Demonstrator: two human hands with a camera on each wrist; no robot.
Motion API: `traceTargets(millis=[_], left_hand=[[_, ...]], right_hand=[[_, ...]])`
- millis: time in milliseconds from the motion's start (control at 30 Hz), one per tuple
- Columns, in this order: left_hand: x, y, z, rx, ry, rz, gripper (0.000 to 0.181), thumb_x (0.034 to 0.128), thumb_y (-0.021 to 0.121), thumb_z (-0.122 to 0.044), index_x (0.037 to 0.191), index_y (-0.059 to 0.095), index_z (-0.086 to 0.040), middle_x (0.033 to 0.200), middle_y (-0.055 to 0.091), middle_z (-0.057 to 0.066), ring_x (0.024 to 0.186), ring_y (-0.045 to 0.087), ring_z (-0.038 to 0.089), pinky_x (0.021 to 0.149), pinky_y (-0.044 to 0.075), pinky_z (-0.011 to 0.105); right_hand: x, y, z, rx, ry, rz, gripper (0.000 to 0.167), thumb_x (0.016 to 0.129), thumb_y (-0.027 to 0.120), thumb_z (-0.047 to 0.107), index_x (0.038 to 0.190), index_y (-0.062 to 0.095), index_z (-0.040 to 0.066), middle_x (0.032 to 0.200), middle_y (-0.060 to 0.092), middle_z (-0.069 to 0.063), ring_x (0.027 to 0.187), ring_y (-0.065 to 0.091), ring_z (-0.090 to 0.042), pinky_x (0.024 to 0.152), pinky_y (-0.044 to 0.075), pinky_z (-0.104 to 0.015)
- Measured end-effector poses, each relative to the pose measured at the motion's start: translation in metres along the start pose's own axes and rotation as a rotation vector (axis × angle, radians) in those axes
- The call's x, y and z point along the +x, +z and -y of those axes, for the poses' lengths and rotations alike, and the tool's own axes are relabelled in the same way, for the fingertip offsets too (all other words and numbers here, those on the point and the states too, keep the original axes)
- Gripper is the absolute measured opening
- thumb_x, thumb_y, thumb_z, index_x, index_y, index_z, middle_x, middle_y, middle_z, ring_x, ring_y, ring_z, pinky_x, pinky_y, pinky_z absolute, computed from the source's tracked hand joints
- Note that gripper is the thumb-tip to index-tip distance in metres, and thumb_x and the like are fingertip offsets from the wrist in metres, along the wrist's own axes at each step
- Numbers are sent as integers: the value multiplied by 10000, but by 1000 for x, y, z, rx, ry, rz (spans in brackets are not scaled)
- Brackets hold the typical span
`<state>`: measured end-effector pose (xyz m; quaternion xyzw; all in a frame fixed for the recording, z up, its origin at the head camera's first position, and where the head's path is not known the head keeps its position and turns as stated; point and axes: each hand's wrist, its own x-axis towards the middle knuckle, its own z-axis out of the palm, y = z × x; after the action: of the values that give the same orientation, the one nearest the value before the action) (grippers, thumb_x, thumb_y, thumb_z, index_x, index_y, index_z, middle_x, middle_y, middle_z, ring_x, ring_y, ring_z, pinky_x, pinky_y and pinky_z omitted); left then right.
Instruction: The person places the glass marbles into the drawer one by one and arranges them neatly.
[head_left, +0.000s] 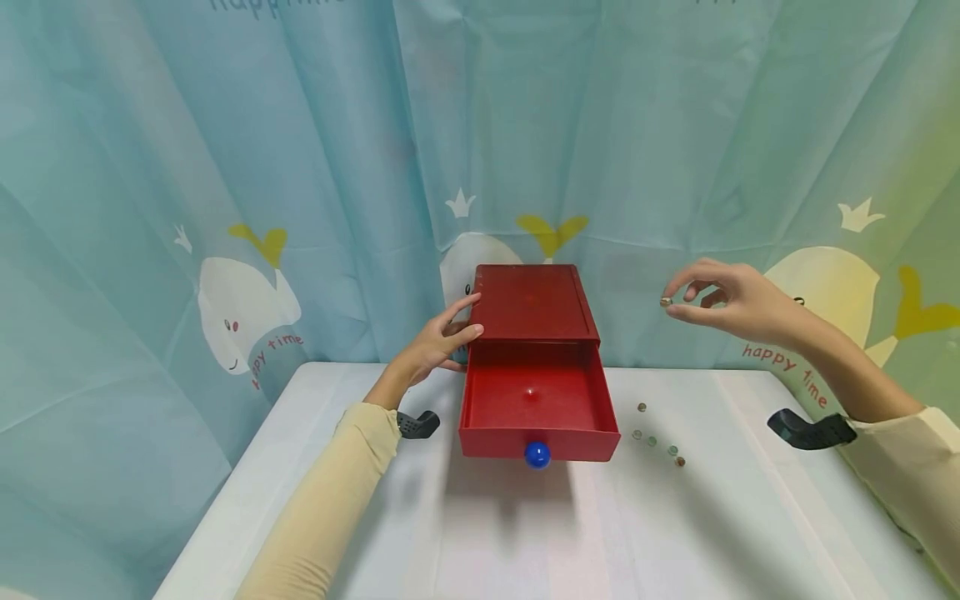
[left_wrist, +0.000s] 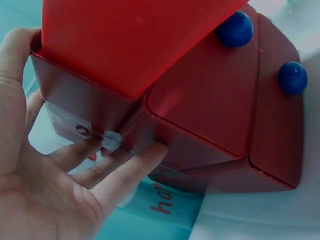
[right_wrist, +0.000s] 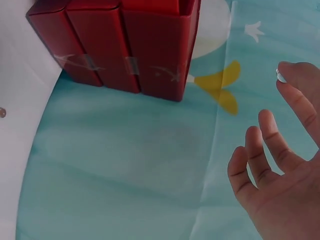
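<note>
A dark red drawer box (head_left: 531,300) stands on the table, its top drawer (head_left: 536,408) pulled out toward me and its blue knob (head_left: 537,455) at the front. No contents show in that drawer. My left hand (head_left: 438,337) touches the box's left side near the front edge; in the left wrist view, the fingers (left_wrist: 132,172) lie fairly straight along that side. Up to the right of the box, my right hand (head_left: 738,304) pinches a small glassy marble (head_left: 666,302) between thumb and forefinger. In the right wrist view, only a glint of the marble (right_wrist: 280,76) shows.
Several small marbles (head_left: 652,441) lie on the white table (head_left: 690,517) right of the drawer. Two lower drawers with blue knobs (left_wrist: 292,78) are closed. A light blue curtain (head_left: 637,167) with whale prints hangs behind the table.
</note>
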<state>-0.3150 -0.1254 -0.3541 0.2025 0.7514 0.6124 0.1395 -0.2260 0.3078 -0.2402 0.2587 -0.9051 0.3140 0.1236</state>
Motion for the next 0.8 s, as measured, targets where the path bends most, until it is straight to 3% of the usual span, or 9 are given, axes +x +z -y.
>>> traceTargets(millis=[500, 800], left_hand=[[1, 1, -1, -5, 6, -8, 658, 993, 622, -356, 1589, 350, -418, 1593, 374, 140, 1406, 437, 360, 894, 576, 558], [1, 1, -2, -1, 10, 3, 668, 995, 620, -361, 1598, 337, -407, 1603, 358, 147, 1412, 427, 366, 900, 569, 572]], right_hand=[[42, 16, 36, 6, -82, 208, 150, 923, 786, 164, 1045, 740, 240, 1052, 672, 76, 947, 592, -175, 781, 564, -261], [63, 34, 58, 69, -151, 387, 146, 937, 768, 173, 1073, 719, 191, 1041, 669, 36, 950, 608, -220, 774, 581, -304]])
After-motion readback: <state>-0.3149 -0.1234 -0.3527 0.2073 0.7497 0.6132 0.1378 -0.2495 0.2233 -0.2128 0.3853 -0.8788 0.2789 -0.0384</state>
